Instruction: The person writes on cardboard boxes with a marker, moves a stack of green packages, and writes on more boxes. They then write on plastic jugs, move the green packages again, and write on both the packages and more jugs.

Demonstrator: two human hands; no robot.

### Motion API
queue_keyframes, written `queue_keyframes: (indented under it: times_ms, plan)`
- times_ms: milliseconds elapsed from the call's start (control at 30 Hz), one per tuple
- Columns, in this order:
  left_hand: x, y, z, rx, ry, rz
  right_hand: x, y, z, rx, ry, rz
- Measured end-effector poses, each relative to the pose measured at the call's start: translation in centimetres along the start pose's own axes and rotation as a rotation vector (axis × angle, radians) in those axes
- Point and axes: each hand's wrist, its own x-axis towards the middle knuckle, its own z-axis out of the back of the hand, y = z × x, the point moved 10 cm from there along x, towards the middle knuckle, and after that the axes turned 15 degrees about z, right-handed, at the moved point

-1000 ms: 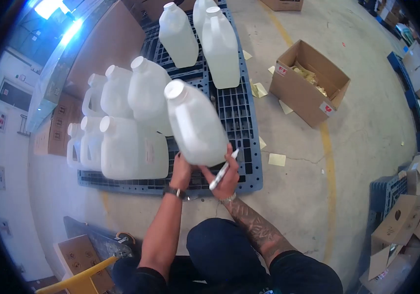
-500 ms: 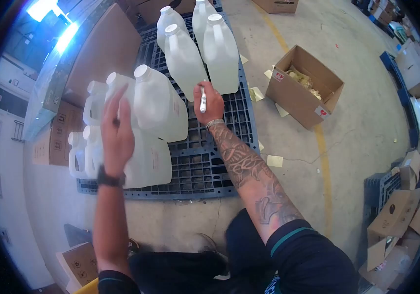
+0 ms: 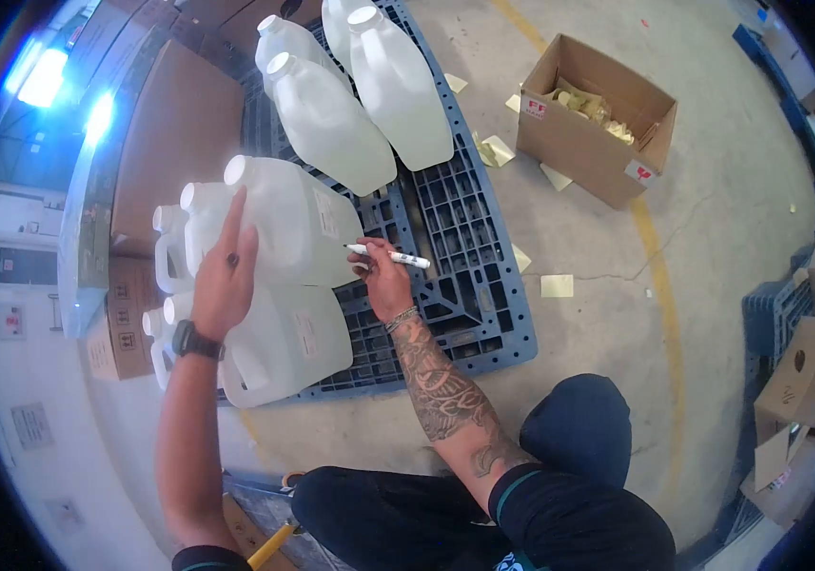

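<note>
My right hand (image 3: 386, 284) holds a white marker (image 3: 398, 256), its dark tip pointing left toward the label (image 3: 325, 211) on a white plastic jug (image 3: 284, 214). My left hand (image 3: 226, 285), fingers extended, lies against the jugs on the left. Below that labelled jug is another jug (image 3: 284, 338), also with a label. Smaller parts of further jugs (image 3: 171, 249) show at the left. Several more capped jugs (image 3: 331, 128) stand farther back. All are on a blue plastic pallet (image 3: 469, 224).
An open cardboard box (image 3: 579, 143) with yellowish paper inside sits on the floor at the right. Yellow paper pieces (image 3: 557, 285) lie near the pallet. Cardboard boxes (image 3: 797, 366) are piled at the far right. A large brown carton (image 3: 174, 143) stands at the left.
My right hand has moved down and left relative to the back jugs, and the marker now points left instead of upright. The view has shifted, and my knees are bent lower beside the pallet.
</note>
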Motion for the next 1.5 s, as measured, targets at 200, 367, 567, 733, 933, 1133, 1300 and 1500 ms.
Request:
queue_keyframes:
  times_ms: [200, 367, 567, 733, 933, 1133, 1300, 1500]
  plan:
    - [0.4, 0.3, -0.2, 0.113, 0.034, -0.035, 3.5, -0.2, 1.2, -0.01, -0.018, 0.033]
    - [0.6, 0.7, -0.3, 0.124, -0.005, -0.044, 4.6, -0.4, 0.7, -0.13, 0.051, -0.025]
    - [0.6, 0.5, -0.3, 0.11, 0.013, 0.009, 5.1, -0.5, 0.2, -0.209, 0.109, -0.04]
    - [0.6, 0.5, -0.4, 0.098, 0.002, 0.012, 5.3, -0.9, 0.6, -0.154, 0.103, -0.032]
    - [0.5, 0.2, -0.3, 0.105, -0.03, -0.026, 5.2, -0.6, 0.9, -0.156, 0.028, -0.021]
    - [0.6, 0.4, -0.5, 0.087, -0.032, -0.024, 5.6, -1.1, 1.3, -0.182, 0.064, -0.019]
    - [0.6, 0.4, -0.5, 0.092, -0.009, 0.006, 5.6, -1.1, 1.4, -0.198, 0.007, -0.006]
    - [0.7, 0.7, -0.4, 0.107, -0.033, -0.009, 5.6, -0.9, 1.9, -0.178, -0.051, 0.011]
